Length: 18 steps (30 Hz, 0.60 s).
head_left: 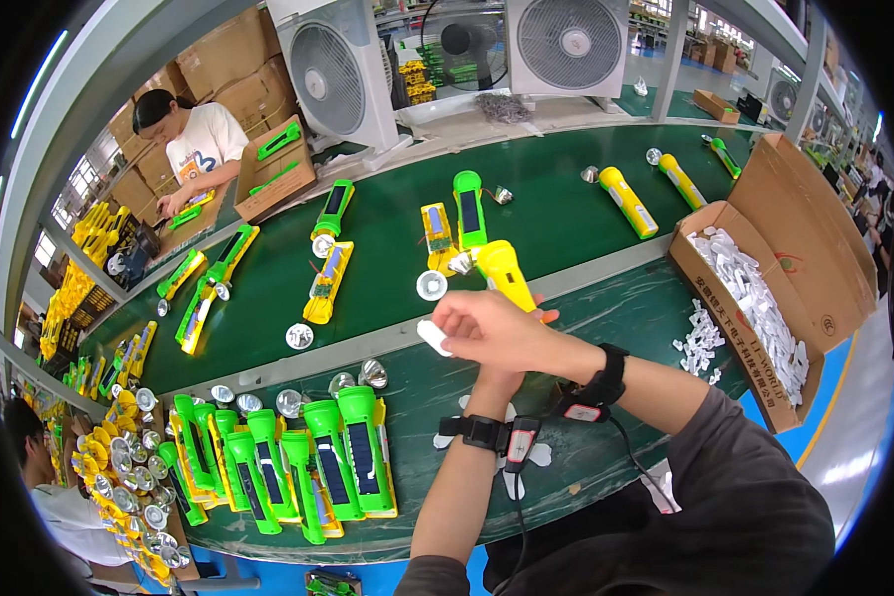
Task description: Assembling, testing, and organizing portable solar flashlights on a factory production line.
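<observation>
My arms cross over the near edge of the belt. A small white plastic piece (433, 338) is pinched between the fingertips of my right hand (489, 328). Mostly hidden behind it, my left hand (544, 314) is closed around a yellow flashlight housing (505, 273), with only some fingertips showing. A silver reflector (431, 285) lies just left of that housing. Beyond it on the belt are a green flashlight half (469, 209) and a yellow half with wiring (437, 236).
Several green-and-yellow flashlights (313, 457) stand in rows at the near left, with reflectors behind them. A cardboard box (765, 368) of white pieces sits at the right, beside a loose pile (700, 343). The green belt (556, 164) carries more flashlight parts. A co-worker (204, 144) works at far left.
</observation>
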Available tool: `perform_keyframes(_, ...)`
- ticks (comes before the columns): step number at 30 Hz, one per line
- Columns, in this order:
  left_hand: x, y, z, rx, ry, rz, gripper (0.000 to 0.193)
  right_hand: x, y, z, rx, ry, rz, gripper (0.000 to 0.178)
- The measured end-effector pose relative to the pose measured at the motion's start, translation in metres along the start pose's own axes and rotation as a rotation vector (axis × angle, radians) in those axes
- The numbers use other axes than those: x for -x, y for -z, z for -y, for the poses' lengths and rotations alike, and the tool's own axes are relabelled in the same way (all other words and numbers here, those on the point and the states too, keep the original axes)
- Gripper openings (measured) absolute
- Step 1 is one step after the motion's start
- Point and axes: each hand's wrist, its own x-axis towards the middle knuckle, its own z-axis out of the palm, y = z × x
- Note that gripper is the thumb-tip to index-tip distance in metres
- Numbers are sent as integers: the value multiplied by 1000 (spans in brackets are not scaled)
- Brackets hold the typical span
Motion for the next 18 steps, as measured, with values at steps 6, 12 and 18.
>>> perform_keyframes(6,-3,-3,0,11,-128,-17,29,24,45,16,-173,-62,-165,42)
perform_keyframes(12,5,-15,-15,-82,-108,-24,68,53,80,-6,-69,-135,-331,35)
perform_keyframes(18,2,-22,-8,-80,-79,-94,76,135,84,-57,209,-434,-244,23)
